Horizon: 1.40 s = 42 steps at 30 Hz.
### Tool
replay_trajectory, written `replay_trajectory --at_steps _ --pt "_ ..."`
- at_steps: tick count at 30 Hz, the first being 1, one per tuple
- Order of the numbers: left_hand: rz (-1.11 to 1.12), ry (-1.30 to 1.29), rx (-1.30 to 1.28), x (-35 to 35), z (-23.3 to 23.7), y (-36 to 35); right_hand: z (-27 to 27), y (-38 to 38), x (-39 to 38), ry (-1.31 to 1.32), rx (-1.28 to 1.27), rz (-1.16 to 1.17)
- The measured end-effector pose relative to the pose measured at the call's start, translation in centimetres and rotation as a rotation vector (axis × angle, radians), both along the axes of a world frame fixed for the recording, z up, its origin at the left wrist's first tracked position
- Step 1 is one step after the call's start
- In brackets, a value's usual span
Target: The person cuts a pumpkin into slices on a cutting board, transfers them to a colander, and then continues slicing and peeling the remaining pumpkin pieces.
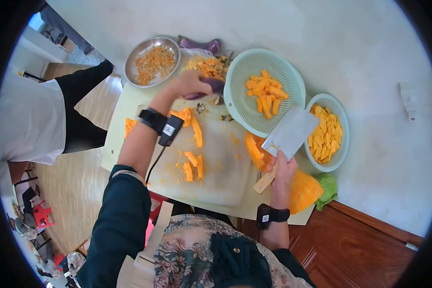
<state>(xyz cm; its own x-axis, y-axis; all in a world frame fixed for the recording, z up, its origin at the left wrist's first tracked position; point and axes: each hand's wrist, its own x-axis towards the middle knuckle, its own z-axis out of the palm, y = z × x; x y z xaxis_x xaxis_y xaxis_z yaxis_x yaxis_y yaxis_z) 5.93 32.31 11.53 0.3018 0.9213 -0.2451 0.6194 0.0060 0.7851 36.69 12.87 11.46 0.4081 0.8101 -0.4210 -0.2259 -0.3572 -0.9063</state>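
Note:
My left hand is closed around a purple eggplant above the far side of the white cutting board. In my right hand is a cleaver, gripped by its wooden handle; the cleaver's broad blade overlaps the rim of a green colander. Pumpkin sticks lie inside the colander. On the board rest cut pumpkin pieces and small scraps. A big pumpkin chunk lies beside my right wrist, with a hollowed piece near the blade.
A metal bowl holds orange pulp and seeds. Another eggplant and a pile of pumpkin scraps lie at the back. A pale bowl contains pumpkin slices. Something green sits at right. Another person stands at left.

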Motion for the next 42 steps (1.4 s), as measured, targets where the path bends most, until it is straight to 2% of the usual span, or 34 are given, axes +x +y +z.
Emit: replay_trajectory --at_steps 1,3,4,6,7,9,11,14,16,17,19,20,22,23,25,27,29,30,32,33,37,38,39,42 --pt "0.084 -0.12 0.048 -0.7 1.1 0.1 -0.3 0.1 -0.1 0.042 -0.002 -0.024" --pt "0.191 0.06 0.288 -1.0 1.6 2.1 -0.6 0.2 0.1 0.051 -0.009 -0.025" --pt "0.167 0.141 0.299 -0.2 3.1 2.7 -0.6 0.2 0.2 0.056 -0.006 -0.023" --pt "0.168 0.303 0.6 0.9 -0.8 5.6 -0.2 0.4 0.3 0.053 -0.024 -0.037" --pt "0.16 0.298 0.598 1.7 -2.3 6.5 0.0 0.5 0.2 0.056 -0.036 -0.04" --pt "-0.083 0.449 0.605 3.4 -5.0 7.8 0.1 0.6 0.2 0.054 -0.04 -0.059" --pt "-0.108 0.423 0.655 4.7 -8.1 8.5 0.3 0.4 0.7 0.049 -0.049 -0.079" --pt "-0.104 0.322 0.698 4.2 -8.8 8.7 0.7 -0.4 1.1 0.005 0.013 -0.001" --pt "-0.151 0.374 0.812 1.5 -7.5 8.6 1.6 -0.7 1.6 -0.028 0.073 -0.006" --pt "-0.153 0.377 0.806 0.9 -5.8 8.2 2.2 -0.8 1.9 -0.025 0.068 -0.006" --pt "-0.055 0.016 0.52 -1.9 -2.5 5.3 3.1 -1.7 1.8 -0.21 -0.004 0.021" --pt "-0.045 0.038 0.484 -2.9 -1.3 2.7 3.4 -2.7 1.7 -0.191 -0.038 0.04" --pt "0.141 0.125 0.589 -3.6 0.9 -2.9 3.7 -3.8 1.5 -0.265 0.138 0.118" --pt "0.125 0.11 0.599 -4.0 0.8 -5.9 3.8 -4.5 1.4 -0.252 0.117 0.132" --pt "0.05 0.102 0.347 -4.5 -1.4 -11.9 3.9 -5.8 1.0 -0.395 0.104 0.327" --pt "-0.246 -0.006 0.414 -4.5 -3.8 -16.7 3.3 -7.0 -0.4 -0.446 0.055 0.405" --pt "-0.525 0.139 0.391 -3.2 -3.7 -19.4 2.3 -8.2 -1.7 -0.55 0.009 0.555" --pt "-0.53 0.133 0.389 -2.6 -3.7 -20.5 1.4 -9.1 -2.2 -0.552 0.003 0.55" --pt "-0.723 0.521 0.375 -1.7 -3.9 -21.7 0.0 -10.5 -3.1 -0.544 0.075 0.63" --pt "-0.774 0.523 0.436 -1.2 -4.3 -21.9 -0.1 -11.1 -3.7 -0.548 0.08 0.628" --pt "-0.78 0.506 0.438 0.8 -5.2 -21.6 0.1 -13.1 -5.4 -0.366 -0.101 0.538" --pt "-0.801 0.546 0.361 1.3 -5.3 -21.1 0.1 -13.5 -5.6 -0.299 -0.148 0.481" --pt "-0.818 0.585 0.287 1.7 -5.5 -20.8 0.2 -13.8 -5.5 -0.304 -0.138 0.478" --pt "-0.76 0.494 0.369 1.3 -6.6 -20.7 0.2 -14.6 -5.2 -0.271 -0.131 0.432"
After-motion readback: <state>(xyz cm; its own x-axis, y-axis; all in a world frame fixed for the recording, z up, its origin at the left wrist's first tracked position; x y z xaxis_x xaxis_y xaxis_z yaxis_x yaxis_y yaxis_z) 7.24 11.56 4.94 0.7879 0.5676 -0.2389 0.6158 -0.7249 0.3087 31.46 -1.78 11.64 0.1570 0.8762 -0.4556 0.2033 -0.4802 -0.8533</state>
